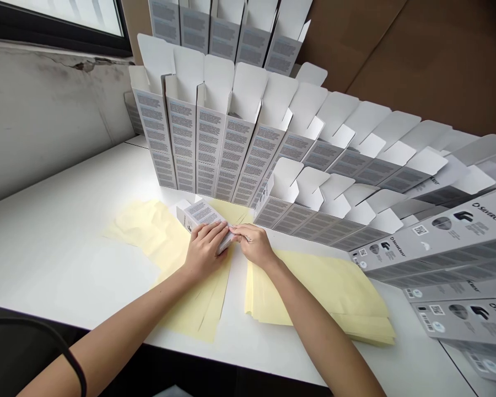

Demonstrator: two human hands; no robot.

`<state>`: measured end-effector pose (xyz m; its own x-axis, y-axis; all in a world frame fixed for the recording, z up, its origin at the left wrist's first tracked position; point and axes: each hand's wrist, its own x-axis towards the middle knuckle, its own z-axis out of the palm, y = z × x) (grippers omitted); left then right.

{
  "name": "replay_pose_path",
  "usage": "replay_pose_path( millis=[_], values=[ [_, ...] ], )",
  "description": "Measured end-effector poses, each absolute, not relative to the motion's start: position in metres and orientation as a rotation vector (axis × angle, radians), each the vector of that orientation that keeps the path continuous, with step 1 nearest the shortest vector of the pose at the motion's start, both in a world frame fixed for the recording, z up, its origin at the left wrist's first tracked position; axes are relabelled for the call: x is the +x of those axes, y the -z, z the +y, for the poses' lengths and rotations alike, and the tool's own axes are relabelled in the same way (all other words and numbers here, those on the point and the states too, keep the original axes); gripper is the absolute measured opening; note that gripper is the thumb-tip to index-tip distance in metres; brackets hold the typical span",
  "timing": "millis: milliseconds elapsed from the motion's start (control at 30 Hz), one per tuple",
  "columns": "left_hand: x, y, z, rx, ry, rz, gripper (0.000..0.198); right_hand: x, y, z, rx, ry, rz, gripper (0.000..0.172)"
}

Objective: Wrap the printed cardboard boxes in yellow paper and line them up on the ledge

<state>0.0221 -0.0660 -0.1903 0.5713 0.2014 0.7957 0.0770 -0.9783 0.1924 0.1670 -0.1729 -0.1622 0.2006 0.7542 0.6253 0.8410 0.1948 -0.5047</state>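
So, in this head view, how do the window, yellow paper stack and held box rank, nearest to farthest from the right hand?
1. Held box: touching the right hand.
2. Yellow paper stack: toward the lower right.
3. Window: far upper left.

We're losing part of the white box (pixel 200 212) beneath the left hand (pixel 208 241), while our view is cutting off the farthest cartons (pixel 195 28).

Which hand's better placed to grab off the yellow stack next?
Probably the right. The right hand is nearer the yellow stack, with its forearm passing over it. The left hand lies across the printed carton, farther off, and could likely steady it.
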Motion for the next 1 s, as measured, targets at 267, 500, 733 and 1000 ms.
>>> replay_pose_path(
  millis=[267, 500, 733, 1000],
  values=[
    [0.022, 0.188, -0.066, 2.657, -1.383, 0.223, 0.048, 0.168, 0.153, -0.178, -1.552, -0.163, -1.433, 0.018],
    [0.023, 0.189, -0.065, 2.671, -1.373, 0.223, 0.047, 0.166, 0.156, -0.174, -1.554, -0.144, -1.355, 0.014],
    [0.021, 0.189, -0.066, 2.673, -1.366, 0.237, 0.046, 0.166, 0.152, -0.177, -1.583, -0.273, -1.304, 0.021],
    [0.021, 0.189, -0.067, 2.682, -1.364, 0.228, 0.049, 0.162, 0.150, -0.177, -1.638, -0.333, -1.221, 0.021]
  ],
)
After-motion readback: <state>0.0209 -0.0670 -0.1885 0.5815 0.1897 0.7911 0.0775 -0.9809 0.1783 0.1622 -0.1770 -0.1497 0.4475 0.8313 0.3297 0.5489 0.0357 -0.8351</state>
